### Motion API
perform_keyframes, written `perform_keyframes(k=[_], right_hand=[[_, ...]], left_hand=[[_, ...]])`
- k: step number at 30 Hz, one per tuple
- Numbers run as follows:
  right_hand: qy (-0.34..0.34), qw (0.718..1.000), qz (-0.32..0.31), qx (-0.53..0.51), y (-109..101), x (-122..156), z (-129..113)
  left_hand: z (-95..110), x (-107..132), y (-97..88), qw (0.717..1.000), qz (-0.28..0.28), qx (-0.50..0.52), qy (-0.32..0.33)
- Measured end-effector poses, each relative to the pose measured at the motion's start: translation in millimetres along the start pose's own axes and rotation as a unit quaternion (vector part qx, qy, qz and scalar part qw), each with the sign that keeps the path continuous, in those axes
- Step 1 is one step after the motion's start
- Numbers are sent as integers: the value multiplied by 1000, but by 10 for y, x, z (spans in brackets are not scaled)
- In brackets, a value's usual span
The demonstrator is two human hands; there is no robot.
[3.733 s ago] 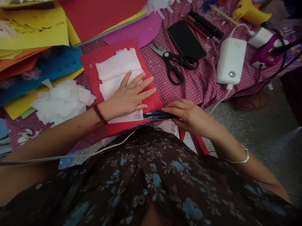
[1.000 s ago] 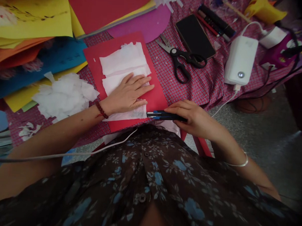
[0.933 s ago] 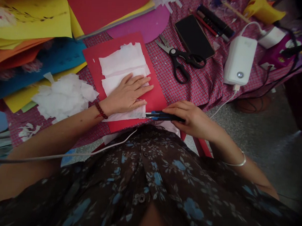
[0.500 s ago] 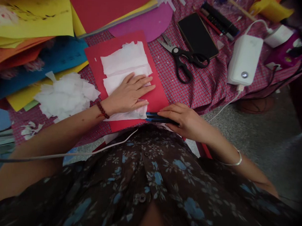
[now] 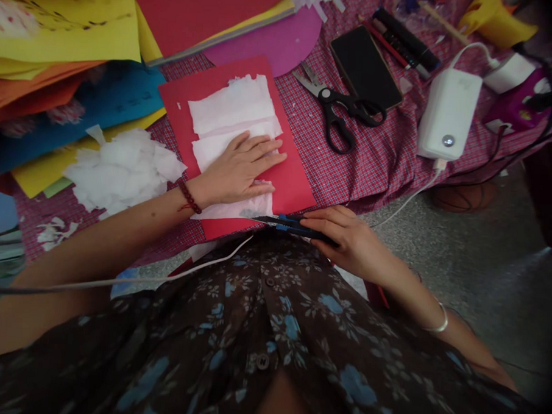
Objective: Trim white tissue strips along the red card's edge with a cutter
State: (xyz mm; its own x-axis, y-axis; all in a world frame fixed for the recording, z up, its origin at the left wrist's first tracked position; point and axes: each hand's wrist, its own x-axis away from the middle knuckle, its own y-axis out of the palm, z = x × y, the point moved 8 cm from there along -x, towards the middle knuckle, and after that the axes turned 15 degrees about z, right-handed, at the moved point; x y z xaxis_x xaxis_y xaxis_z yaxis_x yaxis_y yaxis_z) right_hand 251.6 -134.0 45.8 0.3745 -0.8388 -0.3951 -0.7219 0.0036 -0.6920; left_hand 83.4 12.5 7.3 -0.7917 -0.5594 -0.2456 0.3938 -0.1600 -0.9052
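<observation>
My left hand (image 5: 241,169) lies flat, fingers stretched, on crinkled white tissue paper (image 5: 237,104) laid in strips over a red sheet of paper (image 5: 295,183). At the near right edge of that sheet, my right hand (image 5: 348,239) is closed around a black-and-blue two-armed tool (image 5: 298,225). Its narrow greyish tip reaches over the lowest white strip. I cannot make out its exact kind. Left of the sheet is a heap of cut white tissue pieces (image 5: 124,170).
Black-handled scissors (image 5: 337,112), a dark phone (image 5: 367,66) and several markers (image 5: 404,42) lie to the right. Farther right are a white power bank (image 5: 450,114) and cables. Coloured papers (image 5: 77,27) crowd the left. A white cord (image 5: 181,280) crosses before my body.
My right hand and the tool have shifted slightly right and toward my body, and the tool's tip now shows over the tissue. My left hand stays in place.
</observation>
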Motion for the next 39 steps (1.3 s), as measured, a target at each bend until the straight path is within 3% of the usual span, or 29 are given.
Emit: perform_keyframes(k=[5,10,24,32,39], right_hand=[[-3,1000,4,7,-15,-20,8],[-13,1000,11,23,-23,-46,25],[-31,999,-10,17,128,-254,136],[-22,999,-22,7,221,-407,151],[-37,998,-32,41,263,-419,55]], left_hand=[[-66,21,-134,999,-17,45,12],[-102,155,-65,998,-54,-8,37],[-71,157,-34,997,-72,-21,34],[-138,153,1,998,-55,18,-1],[-132,156,-8,998,-54,11,4]])
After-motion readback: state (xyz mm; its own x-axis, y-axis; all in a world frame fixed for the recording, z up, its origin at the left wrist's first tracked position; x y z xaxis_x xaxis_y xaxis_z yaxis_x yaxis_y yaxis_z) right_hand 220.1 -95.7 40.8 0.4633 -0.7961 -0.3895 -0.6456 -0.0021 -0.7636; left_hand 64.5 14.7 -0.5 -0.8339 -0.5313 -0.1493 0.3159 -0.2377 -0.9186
